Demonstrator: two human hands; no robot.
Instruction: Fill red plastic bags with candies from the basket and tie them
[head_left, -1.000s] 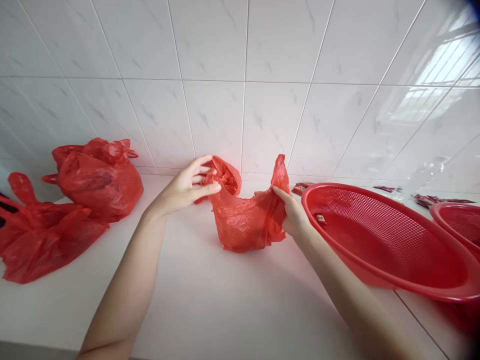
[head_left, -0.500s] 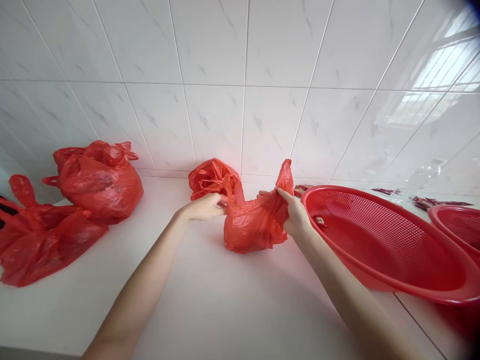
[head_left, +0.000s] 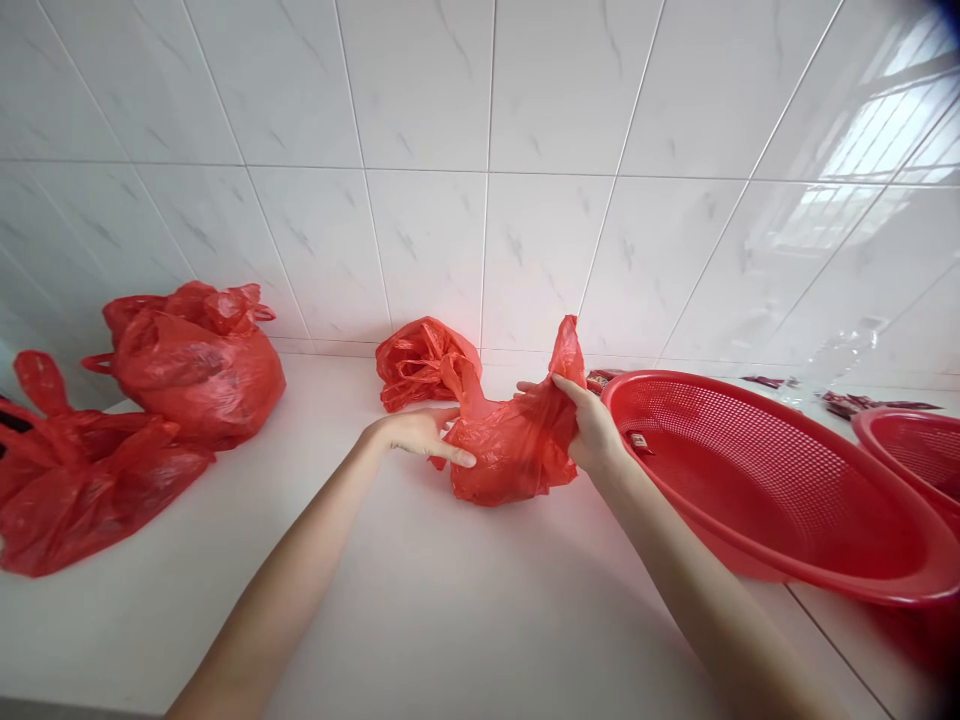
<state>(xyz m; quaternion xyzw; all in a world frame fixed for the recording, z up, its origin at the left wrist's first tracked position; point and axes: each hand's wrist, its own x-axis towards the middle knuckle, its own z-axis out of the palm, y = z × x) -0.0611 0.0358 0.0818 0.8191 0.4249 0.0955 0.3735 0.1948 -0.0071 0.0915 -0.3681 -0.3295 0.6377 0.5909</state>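
A red plastic bag [head_left: 502,450] with small contents sits on the white counter in front of me, its right handle standing up. My right hand [head_left: 592,425] grips its right side, thumb in front and the other fingers partly hidden behind the film. At the bag's left side is my left hand [head_left: 420,435], its thumb lying across the front and its fingers going behind the bag. The bag's left handle rises loose above that hand. What the bag contains cannot be made out.
Behind it, a crumpled red bag [head_left: 427,360] rests near the tiled wall. Two fuller red bags, one rounded [head_left: 202,370] and one flatter [head_left: 97,490], lie at left. At right stand a large red basket [head_left: 739,575] with a small packet [head_left: 639,442] inside and another red basket [head_left: 911,435].
My left hand has let go of the bag's left handle and moved down to its side, thumb now on the front. My right hand has barely moved.
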